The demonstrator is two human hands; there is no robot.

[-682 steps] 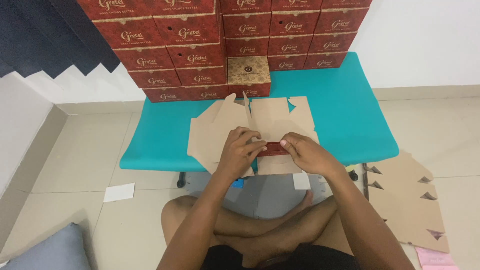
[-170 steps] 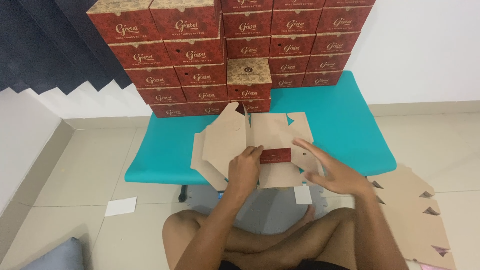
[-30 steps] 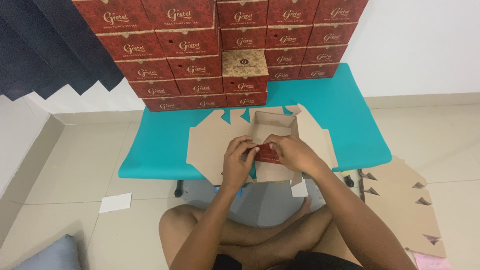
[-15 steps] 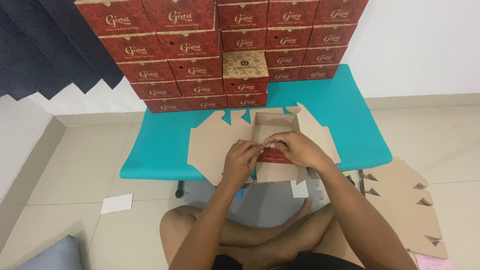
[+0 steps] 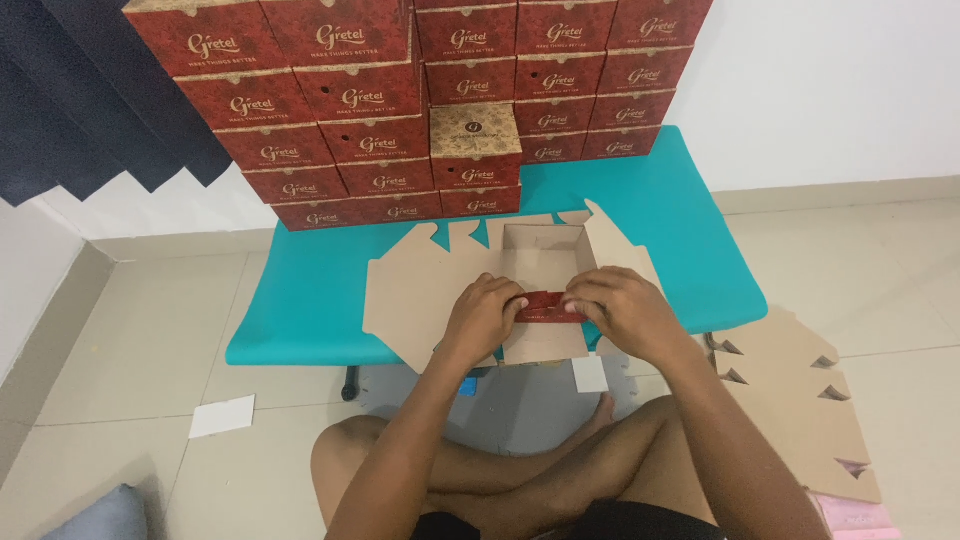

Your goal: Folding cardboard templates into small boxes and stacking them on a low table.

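Cardboard box blank (image 5: 520, 270) lies flat on the teal worktop (image 5: 300, 300); left hand (image 5: 482, 318) and right hand (image 5: 615, 310) pinch its red front flap (image 5: 545, 306), best pressed evenly along the crease.

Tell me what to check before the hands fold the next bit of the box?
1. Both hands on the fold: ok. The left hand and right hand pinch the red front flap from either side.
2. Flat cardboard box blank resting on the teal table: ok.
3. Side panels lying open: ok, the left one is spread flat.
4. Middle tray area free of scraps: ok.
5. Flap tabs seated in their slots: cannot tell, the fingers hide them.
6. Room behind: ok, the stacked red boxes stand apart from the blank.
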